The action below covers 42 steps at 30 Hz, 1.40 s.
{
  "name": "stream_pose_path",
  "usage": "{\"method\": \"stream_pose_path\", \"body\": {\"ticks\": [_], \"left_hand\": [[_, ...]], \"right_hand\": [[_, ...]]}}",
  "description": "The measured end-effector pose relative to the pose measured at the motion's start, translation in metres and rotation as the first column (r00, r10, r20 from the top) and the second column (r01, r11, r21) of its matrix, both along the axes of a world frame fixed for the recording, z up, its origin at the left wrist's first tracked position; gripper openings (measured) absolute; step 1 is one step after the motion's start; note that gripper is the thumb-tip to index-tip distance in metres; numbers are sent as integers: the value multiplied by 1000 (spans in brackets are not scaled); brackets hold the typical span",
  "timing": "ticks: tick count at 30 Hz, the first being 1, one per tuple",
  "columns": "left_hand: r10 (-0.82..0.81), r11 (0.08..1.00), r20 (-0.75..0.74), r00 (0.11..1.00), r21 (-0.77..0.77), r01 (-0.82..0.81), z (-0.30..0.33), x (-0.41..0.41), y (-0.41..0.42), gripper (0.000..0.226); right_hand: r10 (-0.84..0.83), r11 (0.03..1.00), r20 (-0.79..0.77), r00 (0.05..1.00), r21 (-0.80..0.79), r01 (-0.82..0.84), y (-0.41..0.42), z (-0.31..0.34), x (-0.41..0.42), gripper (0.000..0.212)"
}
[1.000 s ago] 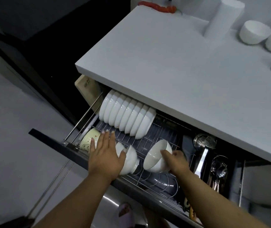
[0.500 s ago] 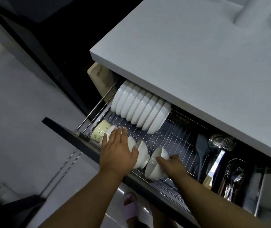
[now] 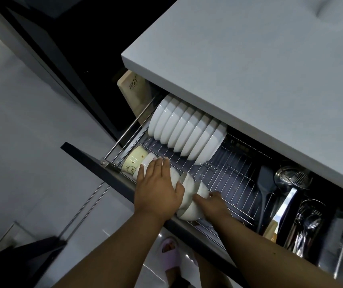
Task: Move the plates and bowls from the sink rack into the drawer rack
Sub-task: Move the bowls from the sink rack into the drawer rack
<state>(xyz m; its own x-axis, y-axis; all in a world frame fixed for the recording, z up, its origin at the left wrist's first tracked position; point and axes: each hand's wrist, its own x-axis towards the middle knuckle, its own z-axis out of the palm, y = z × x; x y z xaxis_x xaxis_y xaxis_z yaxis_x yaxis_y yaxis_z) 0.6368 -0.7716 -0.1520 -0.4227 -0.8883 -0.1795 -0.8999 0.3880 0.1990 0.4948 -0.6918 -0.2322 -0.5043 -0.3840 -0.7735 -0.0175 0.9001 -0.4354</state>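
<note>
The step in hand looks like seating a white bowl (image 3: 195, 201) on its side at the right end of the front row of bowls (image 3: 166, 173) in the drawer rack (image 3: 235, 175), low in the middle of the frame. The right hand (image 3: 211, 204) holds that bowl, its fingers (image 3: 200, 199) pressed on the bowl's outer wall, though how far they curl round it is hidden. The left hand (image 3: 158, 190) lies flat over the row, fingers straight and close together, steadying the bowls. To do this well, I judge the new bowl should nest snugly against its neighbour and sit down between the wires before either hand lets go, or the row may roll. At the left end of the row lies a cream cup with a bear print (image 3: 134, 161). Behind, a line of white plates (image 3: 187, 129) stands on edge under the table (image 3: 249, 69). The compartment at lower right holds a dark spatula (image 3: 267, 183), a steel ladle (image 3: 287, 179) and cutlery (image 3: 305, 227).
</note>
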Motion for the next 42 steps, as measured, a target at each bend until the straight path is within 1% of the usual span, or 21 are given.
{"method": "stream_pose_path", "body": {"ticks": [4,6,11,14,16,18,22,25,28,30,32,35,39,42], "left_hand": [[8,1000,-16,1000,-23,-9,-2,0,1,76],[4,1000,-12,1000,-11,-4,-2,0,1,78],[-6,1000,6,1000,-7,6,-2,1,0,78],[5,1000,-11,1000,-22,-5,-2,0,0,75],[7,999,-23,1000,-40,-8,-3,0,1,73],[6,999,-29,1000,-42,-7,-3,1,1,70],[2,1000,8,1000,9,-2,2,1,0,69],[0,1000,38,999,32,-1,9,-2,2,62],[4,999,57,998,39,-7,12,-3,1,57],[5,999,51,999,34,-7,13,-4,1,54],[10,999,18,1000,43,-11,14,-4,2,51],[13,995,-18,1000,96,-11,12,-2,1,49],[26,959,-6,1000,282,-23,14,-1,0,47],[16,920,-44,999,391,2,29,-8,3,40]], "right_hand": [[-50,997,43,998,-51,52,-3,-7,4,63],[-64,996,74,995,-52,68,-6,-8,5,66],[-41,998,91,995,-33,44,-7,-14,4,67],[-37,998,110,993,-36,41,-5,-16,2,75],[-20,999,117,993,-36,25,-4,-16,2,83],[15,1000,108,994,-27,-12,-4,-11,2,86],[125,992,46,991,-14,-124,-2,2,3,78],[201,980,-36,979,-3,-201,-2,15,-1,74],[202,977,-73,977,-51,-206,-1,33,-6,71],[216,972,-128,968,-67,-226,0,47,-9,67],[194,972,-177,965,-99,-214,1,62,-13,69],[110,970,-238,965,-186,-156,9,87,-21,69],[72,963,-362,929,-217,-160,29,126,-41,65],[32,959,-439,898,-240,-151,47,156,-58,66]]}}
